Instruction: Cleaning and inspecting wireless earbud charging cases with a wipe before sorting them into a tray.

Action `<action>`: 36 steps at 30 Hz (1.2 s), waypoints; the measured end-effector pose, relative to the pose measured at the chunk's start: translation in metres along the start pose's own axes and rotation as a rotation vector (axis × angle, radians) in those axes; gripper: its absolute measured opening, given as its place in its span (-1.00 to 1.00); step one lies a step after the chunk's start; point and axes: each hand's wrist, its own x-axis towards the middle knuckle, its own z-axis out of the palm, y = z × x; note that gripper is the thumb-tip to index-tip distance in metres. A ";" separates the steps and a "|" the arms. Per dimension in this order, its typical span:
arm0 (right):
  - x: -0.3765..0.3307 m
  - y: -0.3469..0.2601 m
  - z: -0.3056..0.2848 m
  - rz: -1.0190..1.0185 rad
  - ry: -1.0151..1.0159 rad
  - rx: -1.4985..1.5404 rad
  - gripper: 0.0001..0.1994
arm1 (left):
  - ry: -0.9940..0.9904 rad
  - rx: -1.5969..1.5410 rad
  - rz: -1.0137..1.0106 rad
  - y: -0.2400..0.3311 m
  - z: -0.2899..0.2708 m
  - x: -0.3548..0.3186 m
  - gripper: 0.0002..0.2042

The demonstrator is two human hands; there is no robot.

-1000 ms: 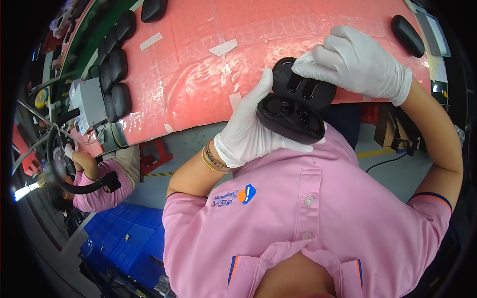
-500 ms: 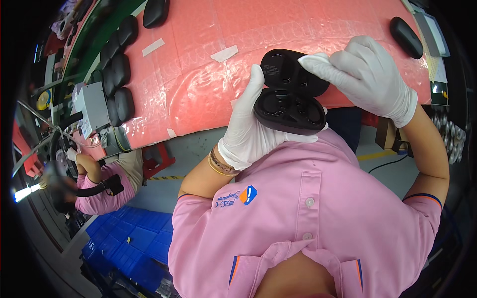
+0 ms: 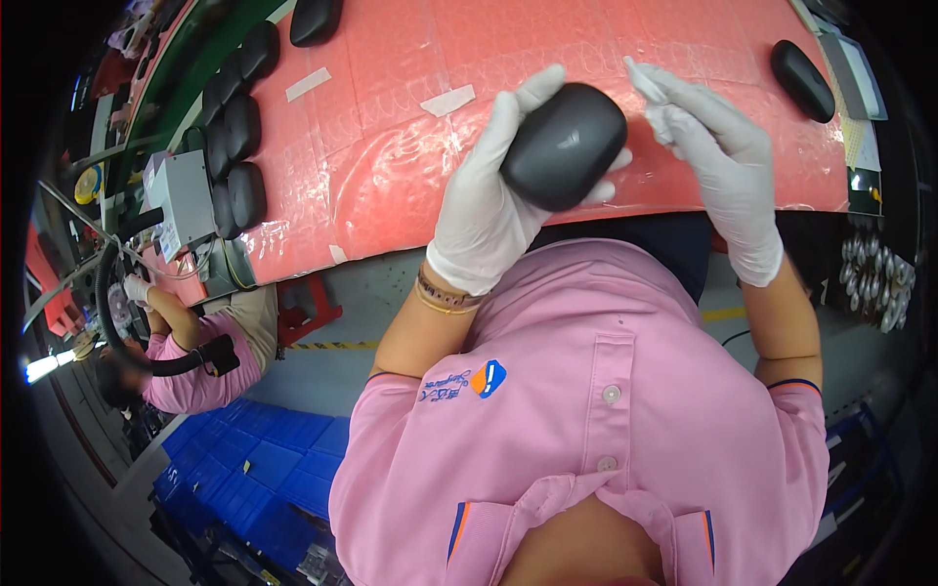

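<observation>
My left hand (image 3: 486,210), in a white glove, is wrapped round a smooth black earbud case (image 3: 565,146). Its lid is down, and the rounded top faces up above the table's near edge. Just right of the case, apart from it, is my right hand (image 3: 721,156), gloved in white too. Its fingers are bent together, with thin white tips pointing up and left. Whether a white cloth or only loose glove material shows there, I cannot tell.
Pink sheeting covers the table (image 3: 381,176). Several black cases (image 3: 241,127) line its left side; another black case (image 3: 802,81) lies far right. A grey box (image 3: 183,208) stands at the left edge. Another person (image 3: 210,361) sits left, near blue crates (image 3: 259,454).
The earbud case was open, with its earbud wells showing, and is now shut and turned in my left hand. My right hand has moved off its lid, its wrist now lower and nearer.
</observation>
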 end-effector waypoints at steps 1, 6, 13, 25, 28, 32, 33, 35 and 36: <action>-0.003 0.003 0.004 0.142 0.019 0.129 -0.67 | 0.061 0.089 0.065 -0.001 0.000 0.005 -0.44; -0.010 0.023 0.023 -0.247 0.009 -0.461 -0.54 | 0.081 -0.015 0.053 -0.011 -0.013 0.016 -0.58; -0.005 0.031 0.020 -0.334 0.016 -0.595 -0.48 | 0.119 -0.059 0.116 -0.016 -0.014 0.019 -0.60; -0.019 0.029 0.034 -0.585 -0.021 -0.706 -0.48 | 0.186 -0.089 0.045 -0.009 -0.008 0.017 -0.64; -0.032 0.021 0.046 -0.593 -0.030 -0.745 -0.44 | 0.182 -0.108 0.013 -0.008 -0.006 0.018 -0.64; 0.004 0.022 0.024 -0.238 0.039 -0.434 -0.50 | 0.151 0.035 0.144 -0.018 -0.003 0.016 -0.53; 0.008 0.020 0.021 -0.155 0.020 -0.364 -0.51 | 0.121 0.114 0.190 -0.019 0.000 0.012 -0.49; 0.013 0.019 0.022 -0.196 0.012 -0.368 -0.54 | 0.109 0.182 0.183 -0.019 0.009 0.007 -0.43; 0.015 0.017 0.024 -0.236 0.003 -0.371 -0.56 | 0.121 0.183 0.193 -0.021 0.013 0.006 -0.42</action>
